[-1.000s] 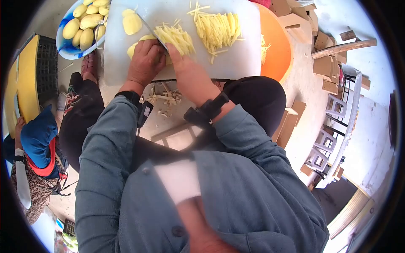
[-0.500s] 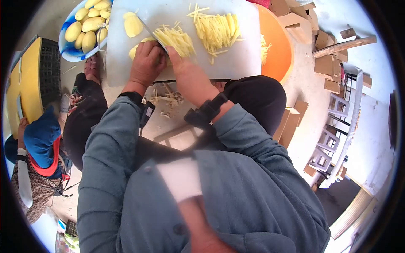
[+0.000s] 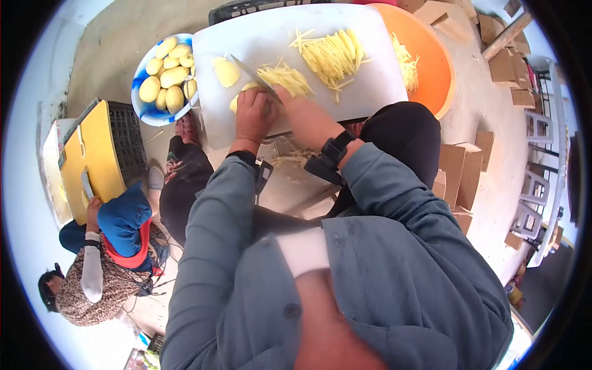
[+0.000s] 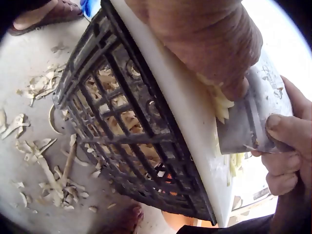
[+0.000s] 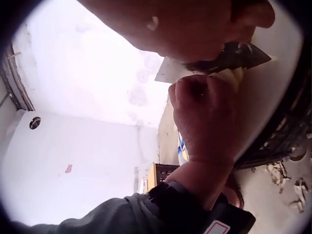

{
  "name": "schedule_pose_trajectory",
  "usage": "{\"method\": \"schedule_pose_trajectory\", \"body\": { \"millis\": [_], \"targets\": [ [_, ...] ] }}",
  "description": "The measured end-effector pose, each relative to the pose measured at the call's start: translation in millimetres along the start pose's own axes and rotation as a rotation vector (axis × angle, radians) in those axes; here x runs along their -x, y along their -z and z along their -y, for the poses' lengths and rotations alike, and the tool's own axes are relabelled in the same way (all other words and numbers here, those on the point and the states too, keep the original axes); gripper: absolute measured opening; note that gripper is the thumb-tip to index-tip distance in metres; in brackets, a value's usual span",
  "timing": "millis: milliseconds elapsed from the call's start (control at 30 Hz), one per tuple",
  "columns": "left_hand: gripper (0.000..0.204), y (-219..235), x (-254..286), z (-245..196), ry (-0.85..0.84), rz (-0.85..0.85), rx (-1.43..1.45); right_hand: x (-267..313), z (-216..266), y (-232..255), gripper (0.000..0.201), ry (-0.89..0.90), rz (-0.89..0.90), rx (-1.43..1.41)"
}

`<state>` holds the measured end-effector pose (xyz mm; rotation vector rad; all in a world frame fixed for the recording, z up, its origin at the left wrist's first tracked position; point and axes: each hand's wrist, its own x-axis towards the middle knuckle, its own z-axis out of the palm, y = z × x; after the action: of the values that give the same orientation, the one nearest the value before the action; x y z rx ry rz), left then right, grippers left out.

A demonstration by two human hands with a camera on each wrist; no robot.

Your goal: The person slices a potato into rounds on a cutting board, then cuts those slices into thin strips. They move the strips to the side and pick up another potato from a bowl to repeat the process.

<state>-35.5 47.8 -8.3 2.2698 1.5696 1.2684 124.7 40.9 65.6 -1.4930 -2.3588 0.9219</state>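
On the board [image 3: 385,77], the left hand [image 3: 254,117] curls its fingers over a potato [image 4: 222,105], which lies beneath the fingertips, beside the knife [image 3: 251,73]. The right hand [image 3: 308,120] grips the knife, its thumb on the blade. Strips [image 3: 287,79] lie just beyond the hands; a larger heap [image 3: 333,57] lies farther right.

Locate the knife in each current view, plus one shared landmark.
Head: knife, upper part, just left of centre.
Left wrist: knife, right of centre, gripped by the right hand.
Right wrist: knife, upper right, above the left hand.
Landmark: white board.
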Motion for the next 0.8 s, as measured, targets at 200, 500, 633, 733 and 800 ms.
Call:
{"method": "schedule_pose_trajectory", "body": {
  "millis": [200, 500, 633, 733, 800],
  "targets": [
    [0.022, -4, 4, 1, 0.022, 0.000, -0.013, 11, 0, 8, 0.056, 0.014, 0.012, 0.129],
    [0.020, -5, 3, 1, 0.017, 0.005, -0.030, 1, -23, 30, 0.070, -0.152, -0.081, 0.256],
    [0.018, -5, 3, 1, 0.021, 0.007, -0.024, 7, -17, 33, 0.058, -0.110, -0.115, 0.211],
    [0.017, -4, 3, 0, 0.031, 0.016, -0.024, 12, -8, 20, 0.059, -0.025, -0.088, 0.183],
    [0.017, -3, 3, -1, 0.039, 0.029, -0.028, 12, -5, 12, 0.056, 0.040, -0.104, 0.190]
  ]
}}
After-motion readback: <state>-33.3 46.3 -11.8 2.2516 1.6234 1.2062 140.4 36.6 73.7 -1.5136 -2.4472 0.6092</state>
